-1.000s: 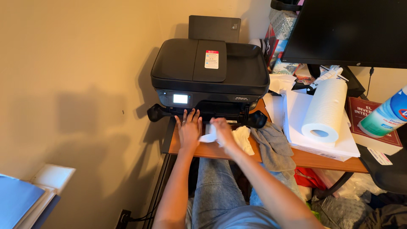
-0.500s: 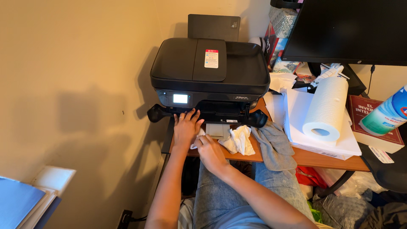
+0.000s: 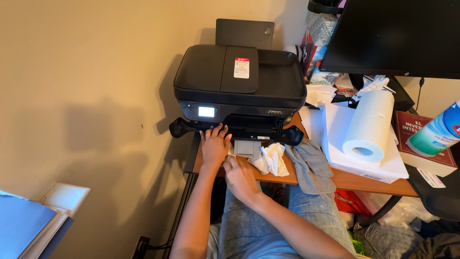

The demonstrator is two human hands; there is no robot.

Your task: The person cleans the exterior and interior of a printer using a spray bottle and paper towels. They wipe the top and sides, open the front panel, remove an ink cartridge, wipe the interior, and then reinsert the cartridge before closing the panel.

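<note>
A black printer [image 3: 239,81] stands at the left end of a wooden desk [image 3: 357,181], against the wall. My left hand [image 3: 214,146] lies flat in front of it, fingers spread, fingertips touching the printer's lower front edge. My right hand [image 3: 239,176] is curled just below and to the right of it, at the desk's front edge. It presses a small white wipe [image 3: 231,151], of which only a sliver shows between the two hands. A crumpled white paper [image 3: 274,159] lies just right of my hands.
A grey cloth [image 3: 310,165] hangs over the desk edge. Further right are a paper towel roll [image 3: 368,124] on a white paper stack [image 3: 335,129], a red book [image 3: 421,136], a wipes canister [image 3: 438,128] and a dark monitor [image 3: 397,33]. A blue folder [image 3: 21,225] sits low left.
My right hand has drawn the white wipe leftward and toward me across the desk, from beside the crumpled paper to below my left hand. The left hand has stayed put.
</note>
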